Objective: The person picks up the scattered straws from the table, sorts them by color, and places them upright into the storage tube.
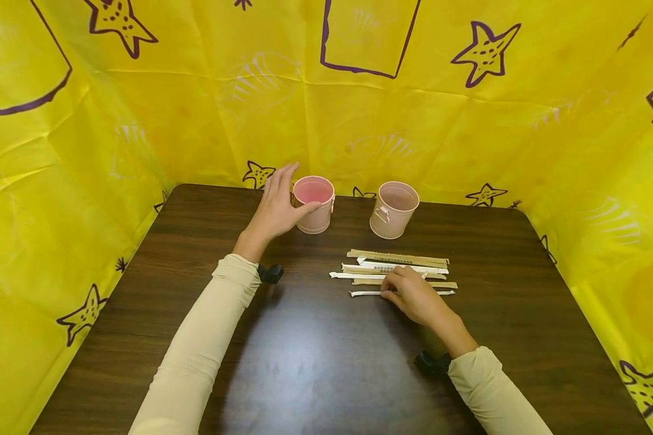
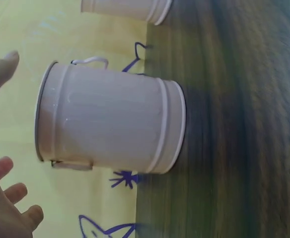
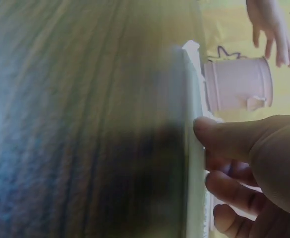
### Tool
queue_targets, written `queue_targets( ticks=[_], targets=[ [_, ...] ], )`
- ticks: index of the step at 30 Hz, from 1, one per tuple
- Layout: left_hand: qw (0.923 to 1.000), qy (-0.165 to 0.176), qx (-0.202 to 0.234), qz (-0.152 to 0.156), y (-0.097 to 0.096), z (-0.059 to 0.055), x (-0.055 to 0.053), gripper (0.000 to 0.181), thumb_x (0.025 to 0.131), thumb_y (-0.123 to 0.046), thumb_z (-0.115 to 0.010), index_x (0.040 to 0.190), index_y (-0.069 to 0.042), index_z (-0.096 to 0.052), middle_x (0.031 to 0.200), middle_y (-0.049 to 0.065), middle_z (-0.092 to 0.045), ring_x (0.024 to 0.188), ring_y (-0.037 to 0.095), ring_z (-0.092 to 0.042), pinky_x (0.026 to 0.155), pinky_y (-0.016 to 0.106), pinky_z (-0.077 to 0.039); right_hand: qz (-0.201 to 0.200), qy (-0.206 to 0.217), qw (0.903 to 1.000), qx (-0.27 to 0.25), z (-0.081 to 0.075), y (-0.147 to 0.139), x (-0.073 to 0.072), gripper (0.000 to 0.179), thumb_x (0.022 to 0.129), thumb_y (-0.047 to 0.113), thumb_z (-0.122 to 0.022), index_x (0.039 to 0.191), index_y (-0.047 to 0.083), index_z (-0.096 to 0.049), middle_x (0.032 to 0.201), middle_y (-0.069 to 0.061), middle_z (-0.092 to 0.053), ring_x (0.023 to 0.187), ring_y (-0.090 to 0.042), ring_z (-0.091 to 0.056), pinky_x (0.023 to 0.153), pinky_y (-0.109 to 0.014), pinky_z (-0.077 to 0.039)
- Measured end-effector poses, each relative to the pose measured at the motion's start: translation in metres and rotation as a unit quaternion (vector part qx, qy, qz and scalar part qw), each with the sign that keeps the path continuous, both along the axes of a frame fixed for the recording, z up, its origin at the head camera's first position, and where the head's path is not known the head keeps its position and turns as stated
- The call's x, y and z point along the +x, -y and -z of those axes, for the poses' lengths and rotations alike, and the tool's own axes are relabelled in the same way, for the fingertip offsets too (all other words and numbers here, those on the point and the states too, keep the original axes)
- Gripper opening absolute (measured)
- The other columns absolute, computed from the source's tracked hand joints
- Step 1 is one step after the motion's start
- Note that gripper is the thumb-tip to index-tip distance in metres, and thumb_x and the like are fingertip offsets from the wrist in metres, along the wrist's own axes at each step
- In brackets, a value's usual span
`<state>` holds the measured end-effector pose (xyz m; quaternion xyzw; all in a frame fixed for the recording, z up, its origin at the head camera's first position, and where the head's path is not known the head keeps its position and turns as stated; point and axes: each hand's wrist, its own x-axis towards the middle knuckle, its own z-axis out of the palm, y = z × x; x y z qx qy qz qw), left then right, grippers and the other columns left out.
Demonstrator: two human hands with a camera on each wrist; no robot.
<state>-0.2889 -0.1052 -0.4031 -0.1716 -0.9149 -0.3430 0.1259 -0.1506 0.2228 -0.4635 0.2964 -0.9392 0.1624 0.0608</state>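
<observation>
Dark print on brown wrapper [image 1: 398, 258] and white wrapper [image 1: 383, 265] beside it; characters too small to read.

The head view looks down toward 12 o'clock; 2 nearer, sideways-turned wrist views share 1 pink bucket [image 2: 110, 120].

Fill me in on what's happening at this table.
At the dark table, a person's right hand pinches the nearest thin white packet, beside several other white and brown packets lying roughly parallel. The left hand is spread beside the left pink bucket, not gripping it. The right pink bucket stands upright beyond the packets, touched by neither hand.
</observation>
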Motion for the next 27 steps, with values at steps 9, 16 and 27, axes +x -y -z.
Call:
queue_targets(
  ticks=[9, 16, 27],
  targets=[
    [0.9956, 0.072, 0.057, -0.022, -0.016, 0.006, -0.021, 0.115, 0.075, -0.063, -0.083, 0.162, -0.021, -0.022, 0.163, 0.010, -0.029, 0.149, 0.032, -0.029, 0.119, 0.057, -0.035, -0.033, 0.006, 0.9994, -0.003, 0.001, 0.007, -0.001, 0.012, 0.086, 0.012, -0.081, 0.088, 0.012, -0.070, 0.086, 0.001, -0.067, 0.089, -0.019, -0.064, 0.086, -0.041, -0.053],
    [0.9900, 0.102, 0.095, -0.017, -0.019, 0.013, -0.036, 0.119, 0.070, -0.059, -0.088, 0.162, -0.018, -0.025, 0.160, 0.013, -0.033, 0.146, 0.035, -0.034, 0.117, 0.058, -0.037, -0.047, -0.001, 0.9989, -0.001, 0.002, 0.006, -0.001, 0.009, 0.087, 0.008, -0.079, 0.089, 0.013, -0.072, 0.088, 0.001, -0.068, 0.088, -0.019, -0.065, 0.086, -0.040, -0.053],
    [0.9764, 0.159, 0.145, 0.022, -0.019, 0.018, -0.041, 0.115, 0.071, -0.049, -0.091, 0.162, -0.015, -0.028, 0.158, 0.017, -0.036, 0.134, 0.035, -0.048, 0.114, 0.053, -0.042, -0.056, -0.003, 0.9984, 0.012, -0.010, 0.008, 0.000, 0.008, 0.089, 0.009, -0.078, 0.092, 0.012, -0.071, 0.089, 0.002, -0.070, 0.089, -0.019, -0.066, 0.085, -0.039, -0.053]
  ],
)
